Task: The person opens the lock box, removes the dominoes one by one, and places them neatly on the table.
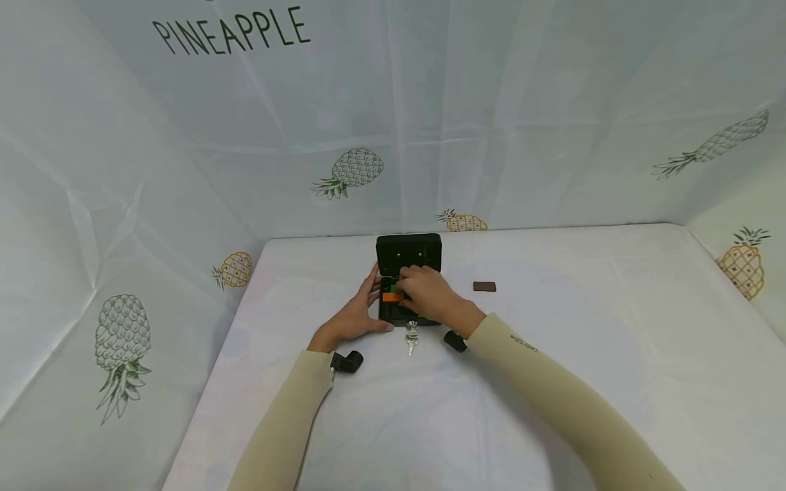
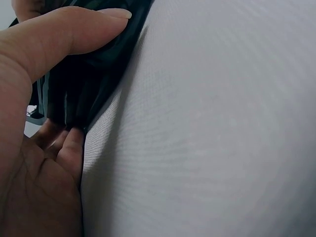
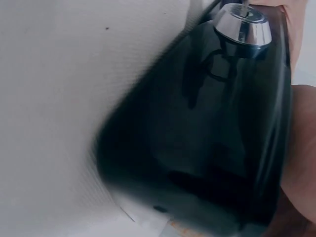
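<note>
A small black cash box (image 1: 385,316) stands on the white table with its lid (image 1: 393,254) raised. My left hand (image 1: 355,315) holds the box's left side, the thumb at the front wall (image 2: 96,94) and the fingers along the side. Inside lie an orange block (image 1: 391,297) and something green (image 1: 394,288). My right hand (image 1: 426,293) reaches into the box from the right, fingers bent close to these pieces; its fingertips are hidden, so whether it pinches one is unclear. Keys (image 1: 412,341) hang from the silver lock (image 3: 242,27) on the front wall.
A small dark brown rectangular piece (image 1: 484,286) lies on the table (image 1: 552,382) to the right of the box. Behind the table hangs a white sheet (image 1: 491,102) printed with pineapples. Black wrist cameras sit near both wrists.
</note>
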### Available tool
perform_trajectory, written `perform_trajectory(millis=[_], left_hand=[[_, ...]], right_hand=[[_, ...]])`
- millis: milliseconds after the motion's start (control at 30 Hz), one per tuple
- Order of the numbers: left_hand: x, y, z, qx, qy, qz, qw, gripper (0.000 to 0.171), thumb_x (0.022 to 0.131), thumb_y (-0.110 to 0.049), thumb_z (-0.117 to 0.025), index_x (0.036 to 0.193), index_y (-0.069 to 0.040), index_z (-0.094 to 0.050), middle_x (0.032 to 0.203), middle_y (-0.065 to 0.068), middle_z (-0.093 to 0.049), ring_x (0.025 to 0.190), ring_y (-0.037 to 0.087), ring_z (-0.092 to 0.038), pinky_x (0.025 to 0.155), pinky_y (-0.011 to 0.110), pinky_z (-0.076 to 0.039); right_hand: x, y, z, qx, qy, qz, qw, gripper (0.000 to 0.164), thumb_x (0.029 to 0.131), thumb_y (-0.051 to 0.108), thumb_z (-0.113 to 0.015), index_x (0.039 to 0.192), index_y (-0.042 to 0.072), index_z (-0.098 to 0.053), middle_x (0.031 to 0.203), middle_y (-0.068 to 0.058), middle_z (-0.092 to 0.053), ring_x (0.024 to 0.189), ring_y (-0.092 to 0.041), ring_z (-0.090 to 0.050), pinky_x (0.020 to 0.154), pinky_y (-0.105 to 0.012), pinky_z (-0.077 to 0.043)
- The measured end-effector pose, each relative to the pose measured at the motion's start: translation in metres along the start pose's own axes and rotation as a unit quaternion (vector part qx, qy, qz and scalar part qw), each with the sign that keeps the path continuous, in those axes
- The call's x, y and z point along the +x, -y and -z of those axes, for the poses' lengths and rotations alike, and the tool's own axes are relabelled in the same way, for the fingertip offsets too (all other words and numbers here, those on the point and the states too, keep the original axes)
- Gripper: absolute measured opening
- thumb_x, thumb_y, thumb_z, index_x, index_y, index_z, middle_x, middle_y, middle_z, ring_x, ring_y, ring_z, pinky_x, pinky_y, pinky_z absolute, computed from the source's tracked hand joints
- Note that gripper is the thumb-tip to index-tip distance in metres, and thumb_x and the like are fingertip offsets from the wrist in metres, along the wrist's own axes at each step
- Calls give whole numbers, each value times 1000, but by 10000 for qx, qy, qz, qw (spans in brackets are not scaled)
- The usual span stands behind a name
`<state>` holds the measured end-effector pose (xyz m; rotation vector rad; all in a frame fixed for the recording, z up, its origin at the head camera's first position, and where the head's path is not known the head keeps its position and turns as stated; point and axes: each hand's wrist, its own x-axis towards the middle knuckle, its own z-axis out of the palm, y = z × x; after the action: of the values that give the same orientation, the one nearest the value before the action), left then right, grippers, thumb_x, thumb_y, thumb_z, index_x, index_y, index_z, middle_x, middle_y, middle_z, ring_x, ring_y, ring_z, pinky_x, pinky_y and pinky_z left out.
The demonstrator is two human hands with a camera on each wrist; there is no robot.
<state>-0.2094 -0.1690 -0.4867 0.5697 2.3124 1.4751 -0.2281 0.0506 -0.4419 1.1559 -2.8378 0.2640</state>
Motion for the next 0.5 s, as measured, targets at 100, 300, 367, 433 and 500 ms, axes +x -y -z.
perform_trajectory(millis=[100, 300, 367, 433, 500], left_hand=[[0, 1, 0, 5, -6, 41, 10000, 133, 87, -3, -87, 170, -25, 15, 173, 20, -13, 160, 40, -23, 132, 47, -23], [1, 3, 0, 42, -26, 85, 10000, 133, 87, -3, -87, 170, -27, 15, 173, 18, -14, 160, 38, -23, 132, 44, -23], [1, 4, 0, 52, -30, 62, 10000, 134, 86, -2, -87, 170, -27, 15, 173, 18, -14, 160, 37, -24, 132, 44, -23], [2, 4, 0, 47, -29, 35, 10000, 134, 87, -2, -87, 170, -27, 15, 173, 18, -14, 160, 38, -24, 132, 45, -23], [2, 4, 0, 33, -20, -4, 10000, 133, 86, -1, -87, 170, -26, 15, 172, 19, -15, 160, 39, -23, 132, 46, -23]], right_hand=[[1, 0, -2, -24, 80, -55, 9999, 27, 93, 22, -85, 117, 9, -81, 113, -8, -70, 107, -26, -66, 100, -45, -58], [2, 0, -3, 2, 97, -88, 9999, 24, 93, 20, -84, 115, 11, -82, 113, -6, -70, 107, -25, -65, 99, -42, -58], [1, 0, -3, 18, 92, -86, 9999, 22, 93, 19, -85, 113, 11, -82, 112, -6, -70, 107, -25, -65, 101, -43, -58], [1, 0, -3, 26, 86, -91, 9999, 21, 93, 19, -85, 112, 11, -82, 112, -6, -70, 107, -25, -65, 101, -43, -58], [2, 0, -3, 28, 78, -108, 9999, 23, 93, 21, -85, 113, 11, -82, 112, -6, -70, 107, -25, -65, 101, -44, -58]])
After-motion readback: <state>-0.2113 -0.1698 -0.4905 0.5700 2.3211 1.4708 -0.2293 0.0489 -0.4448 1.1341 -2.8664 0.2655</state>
